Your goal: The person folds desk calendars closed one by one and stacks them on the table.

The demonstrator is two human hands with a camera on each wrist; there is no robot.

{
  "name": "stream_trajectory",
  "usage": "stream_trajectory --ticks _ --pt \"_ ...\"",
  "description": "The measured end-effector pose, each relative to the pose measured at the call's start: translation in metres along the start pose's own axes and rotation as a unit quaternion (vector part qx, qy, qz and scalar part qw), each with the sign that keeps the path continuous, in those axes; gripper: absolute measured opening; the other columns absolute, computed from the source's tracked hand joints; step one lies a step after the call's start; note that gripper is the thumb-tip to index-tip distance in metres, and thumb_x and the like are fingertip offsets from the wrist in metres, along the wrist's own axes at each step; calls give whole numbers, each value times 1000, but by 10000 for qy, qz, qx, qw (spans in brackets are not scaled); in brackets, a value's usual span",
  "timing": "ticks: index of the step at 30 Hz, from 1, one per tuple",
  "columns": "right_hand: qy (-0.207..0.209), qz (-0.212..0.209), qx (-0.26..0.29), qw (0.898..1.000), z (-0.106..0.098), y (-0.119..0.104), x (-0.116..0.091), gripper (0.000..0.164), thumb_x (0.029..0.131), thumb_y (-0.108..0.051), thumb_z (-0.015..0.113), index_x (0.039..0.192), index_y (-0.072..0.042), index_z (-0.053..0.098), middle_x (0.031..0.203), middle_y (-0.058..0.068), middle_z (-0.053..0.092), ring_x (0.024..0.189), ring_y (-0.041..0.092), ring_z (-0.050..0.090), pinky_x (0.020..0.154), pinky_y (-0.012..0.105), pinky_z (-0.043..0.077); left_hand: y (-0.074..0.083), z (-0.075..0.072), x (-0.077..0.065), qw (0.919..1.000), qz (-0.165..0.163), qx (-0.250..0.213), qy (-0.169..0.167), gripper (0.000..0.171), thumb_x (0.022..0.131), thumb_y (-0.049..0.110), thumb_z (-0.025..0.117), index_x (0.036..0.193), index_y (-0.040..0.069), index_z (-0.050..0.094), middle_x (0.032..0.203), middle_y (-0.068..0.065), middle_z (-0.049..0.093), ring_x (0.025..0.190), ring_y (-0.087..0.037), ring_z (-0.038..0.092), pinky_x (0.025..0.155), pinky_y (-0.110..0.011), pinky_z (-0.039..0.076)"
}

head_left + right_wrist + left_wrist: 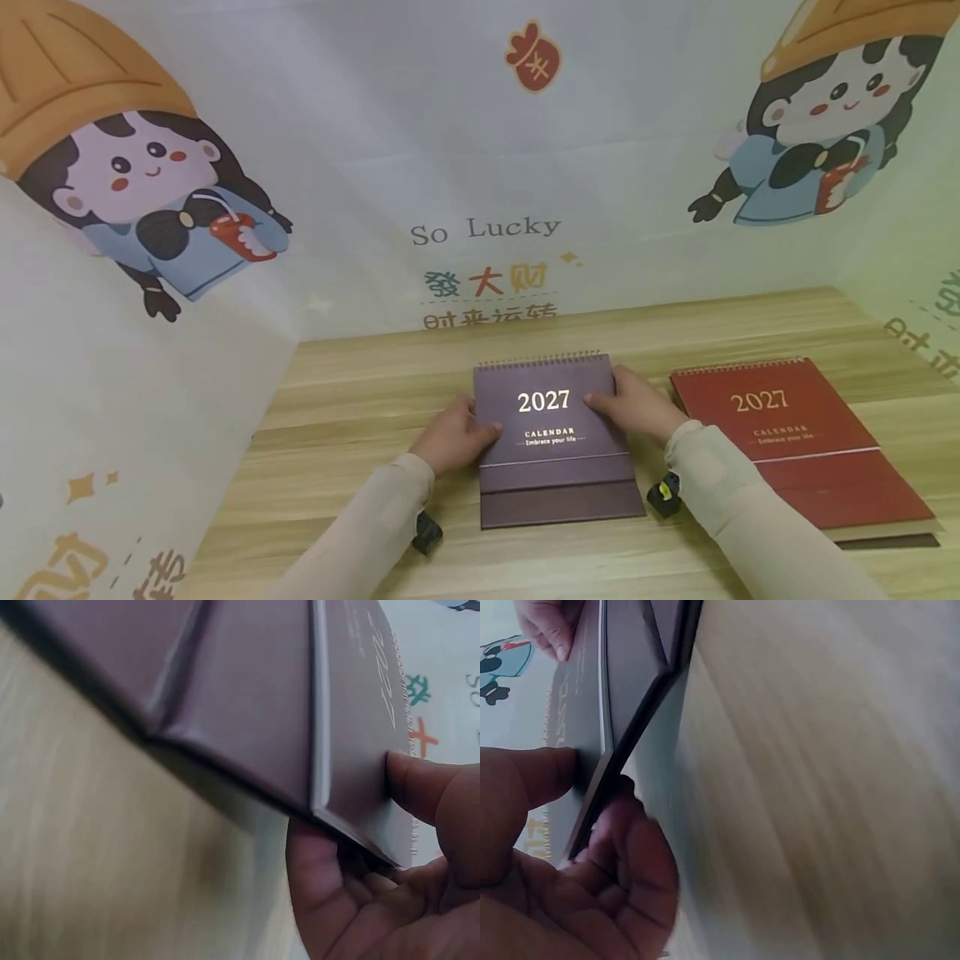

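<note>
A purple 2027 desk calendar (pixel 551 425) with a spiral binding along its top edge is held between both hands, its cover facing me. My left hand (pixel 453 435) grips its left side, thumb on the cover and the other fingers behind, as the left wrist view shows. On the opposite side my right hand (pixel 637 402) pinches the edge the same way; in the right wrist view its thumb presses the purple cover (pixel 352 697) and the fingers curl beneath. The calendar's lower flap is folded near the wooden table. A red 2027 desk calendar (pixel 780 433) lies beside my right forearm.
The wood-grain table (pixel 360 375) extends around the calendars. Behind it stands a white printed backdrop (pixel 360 192) with cartoon figures and lettering, and its side panels border the table left and right. Small black devices hang at both wrists.
</note>
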State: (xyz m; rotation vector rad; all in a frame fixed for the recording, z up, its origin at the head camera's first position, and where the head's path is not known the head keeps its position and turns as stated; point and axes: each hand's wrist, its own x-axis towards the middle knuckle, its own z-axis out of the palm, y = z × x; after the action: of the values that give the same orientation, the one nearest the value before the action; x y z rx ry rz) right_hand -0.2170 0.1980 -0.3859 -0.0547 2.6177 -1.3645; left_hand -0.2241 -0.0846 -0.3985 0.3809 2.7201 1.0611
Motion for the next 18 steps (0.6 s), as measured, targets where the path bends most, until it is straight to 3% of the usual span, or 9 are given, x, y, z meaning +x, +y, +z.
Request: stream_trajectory --ticks 4,10,18 --pt "-36 68 -375 9993 -1 7 3 53 99 -23 61 129 17 43 111 26 60 103 36 60 91 52 49 2 3 2 9997 -86 221 -80 35 91 29 70 103 -2 58 84 -7 63 78 -22 58 73 -41 51" --pt "-118 -5 -720 9973 -1 9 7 42 96 -25 65 116 11 56 89 13 65 79 24 62 73 40 53 2 3 5 9982 -118 521 -278 36 90 32 70 104 0 64 90 -8 68 84 -23 63 80 -43 52" --pt "-113 3 -1107 9938 -1 1 3 33 93 -23 69 104 8 61 83 12 66 75 23 62 71 41 53 3 -3 14 9913 -242 1010 -814 33 90 40 70 98 8 67 87 -4 68 83 -19 61 84 -40 50"
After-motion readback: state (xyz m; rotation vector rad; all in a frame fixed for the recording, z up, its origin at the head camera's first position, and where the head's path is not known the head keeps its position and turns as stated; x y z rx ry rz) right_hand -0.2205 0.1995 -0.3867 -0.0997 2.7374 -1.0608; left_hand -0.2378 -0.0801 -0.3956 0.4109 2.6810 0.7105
